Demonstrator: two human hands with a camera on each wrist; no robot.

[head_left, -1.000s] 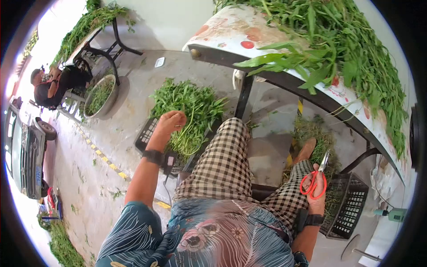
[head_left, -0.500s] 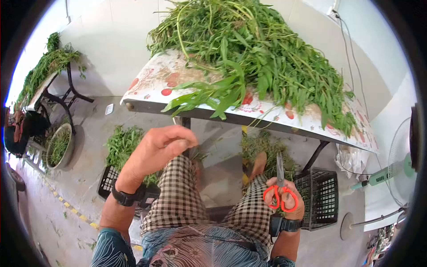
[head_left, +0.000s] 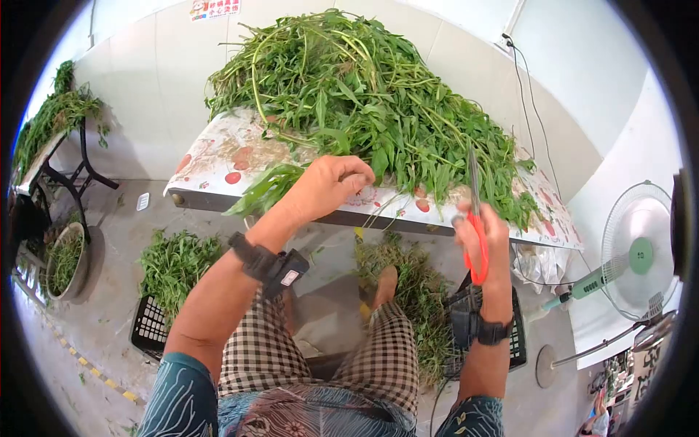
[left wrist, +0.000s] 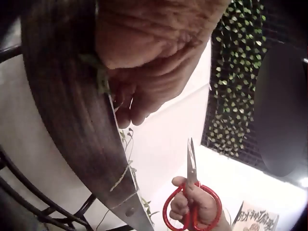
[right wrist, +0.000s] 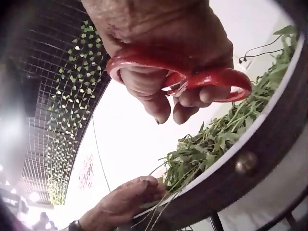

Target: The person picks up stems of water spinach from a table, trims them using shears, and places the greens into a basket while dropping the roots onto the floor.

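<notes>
A large heap of leafy green stems lies on a table with a floral cover. My left hand is over the table's near edge, beside a leafy sprig that hangs past that edge. Its fingers are relaxed and bent, and nothing shows in its grasp. My right hand holds red-handled scissors, with the fingers through the loops. Their blades point up in front of the heap's right part; in the left wrist view the scissors look closed.
A black crate with leafy greens stands on the floor at left. Cut stems lie under the table, beside another crate. A fan stands at right; a second table and a basin are far left.
The head view has turned from the crate at left toward the table. My left hand has moved from above the crate to the table edge. The scissors have come up in my right hand.
</notes>
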